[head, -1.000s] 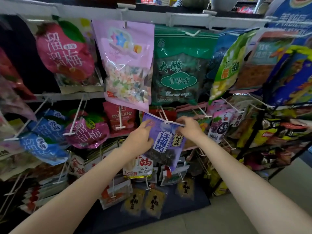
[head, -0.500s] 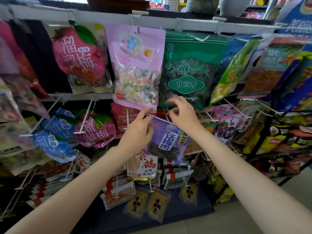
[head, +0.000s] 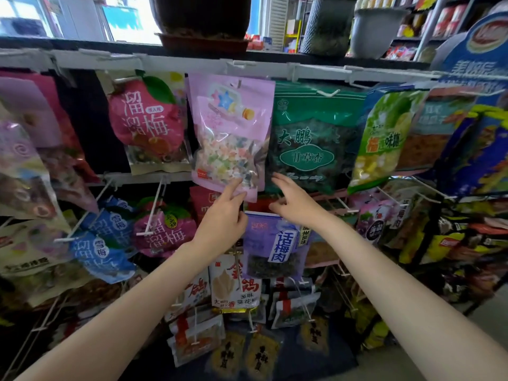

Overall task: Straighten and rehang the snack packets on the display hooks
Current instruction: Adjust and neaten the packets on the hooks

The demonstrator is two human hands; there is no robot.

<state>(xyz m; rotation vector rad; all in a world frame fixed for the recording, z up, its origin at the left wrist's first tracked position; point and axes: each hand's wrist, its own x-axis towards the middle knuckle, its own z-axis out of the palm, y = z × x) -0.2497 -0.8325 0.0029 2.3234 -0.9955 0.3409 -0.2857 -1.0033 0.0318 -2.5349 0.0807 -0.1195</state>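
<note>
A purple packet [head: 275, 243] with a blue-and-white label hangs upright on a hook in the second row, free of both hands. My left hand [head: 222, 215] is raised in front of it, index finger touching the bottom edge of the pink star-candy packet [head: 231, 133] on the top rail. My right hand [head: 297, 200] hovers with fingers spread and relaxed just below the green packet [head: 310, 138], holding nothing.
The white top rail [head: 316, 70] carries a red plum packet [head: 145, 125] and a yellow-green packet [head: 382, 138]. Long white hooks [head: 154, 207] stick out from the lower rows toward me. More packets crowd the left and right racks; flowerpots stand above.
Both hands let go of the purple packet, which now hangs on its hook, and rose toward the top row. The view tilted upward.
</note>
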